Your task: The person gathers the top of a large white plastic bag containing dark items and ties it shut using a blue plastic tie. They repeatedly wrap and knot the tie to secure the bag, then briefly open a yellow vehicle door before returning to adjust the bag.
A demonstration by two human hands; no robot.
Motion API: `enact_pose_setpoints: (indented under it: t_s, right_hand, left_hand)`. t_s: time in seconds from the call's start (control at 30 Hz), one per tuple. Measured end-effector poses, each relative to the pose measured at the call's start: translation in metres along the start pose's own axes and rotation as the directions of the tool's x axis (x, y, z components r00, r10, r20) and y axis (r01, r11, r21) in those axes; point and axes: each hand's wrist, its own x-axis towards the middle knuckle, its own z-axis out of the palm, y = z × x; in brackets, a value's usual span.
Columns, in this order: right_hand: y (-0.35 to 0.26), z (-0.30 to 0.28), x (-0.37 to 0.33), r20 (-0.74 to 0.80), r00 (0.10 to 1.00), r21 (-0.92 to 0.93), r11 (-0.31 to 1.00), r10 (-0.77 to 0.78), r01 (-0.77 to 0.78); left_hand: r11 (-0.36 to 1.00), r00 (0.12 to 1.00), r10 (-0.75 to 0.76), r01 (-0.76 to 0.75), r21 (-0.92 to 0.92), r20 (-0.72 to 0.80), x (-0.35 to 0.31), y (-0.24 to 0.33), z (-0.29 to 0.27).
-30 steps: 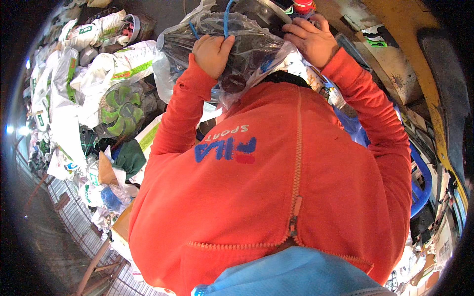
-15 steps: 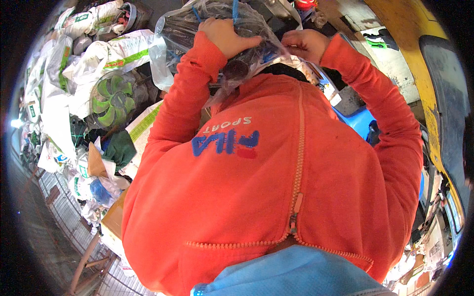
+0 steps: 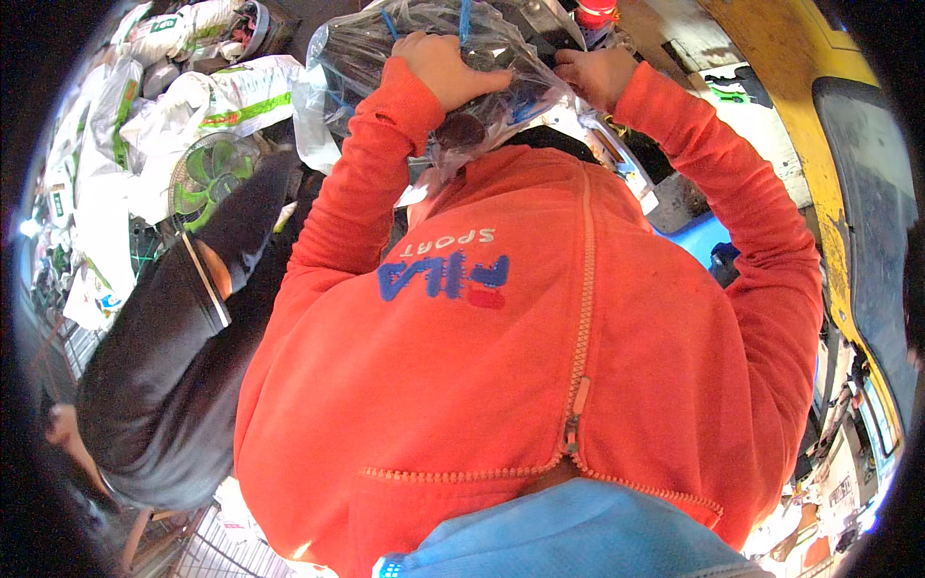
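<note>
Has L hand (image 3: 445, 74) spread on clear plastic bag (image 3: 358, 72), top ctr, R hand (image 3: 599, 77) curled at edge (can't tell if pinching), w/ co-worker's dark trousers (image 3: 173, 366) newly in at L, prob. no hindrance.

At left, a heap of white sacks (image 3: 252, 94) with green bands, and just below in view, a round fan (image 3: 205, 176) with green blades, partly covered by another person (image 3: 183, 376) in black clothing. At lower left, a wire grid (image 3: 220, 547), bent by the lens. At right, a scuffed yellow frame (image 3: 814, 125) beside a long dark panel (image 3: 872, 212), with a bright blue object (image 3: 699, 234), mostly hidden, nearer the middle.
</note>
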Motion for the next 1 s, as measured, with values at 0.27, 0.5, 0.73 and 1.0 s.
enact_pose_setpoints:
  t_s: [0.27, 0.5, 0.73, 1.0]
  right_hand:
    - [0.008, -0.016, -0.02, 0.11, 0.991, 0.861, 0.49, 0.081, -0.135]
    - [-0.029, -0.019, -0.003, 0.149, 0.987, -0.003, 0.998, 0.063, -0.063]
    - [-0.052, 0.007, 0.006, 0.05, 0.981, 0.217, 0.957, 0.188, -0.194]
    - [-0.035, -0.009, 0.007, -0.056, 0.995, 0.481, 0.875, 0.082, -0.045]
  left_hand:
    - [0.999, 0.999, -0.041, 0.041, 0.021, 0.027, 0.0, -0.004, -0.001]
    - [1.0, 1.0, -0.023, 0.023, 0.019, -0.003, 0.001, -0.002, -0.001]
    - [0.996, 0.986, -0.089, 0.084, 0.038, 0.142, 0.005, -0.001, -0.001]
    - [0.996, 0.985, -0.072, 0.08, -0.043, 0.156, 0.005, -0.006, -0.001]
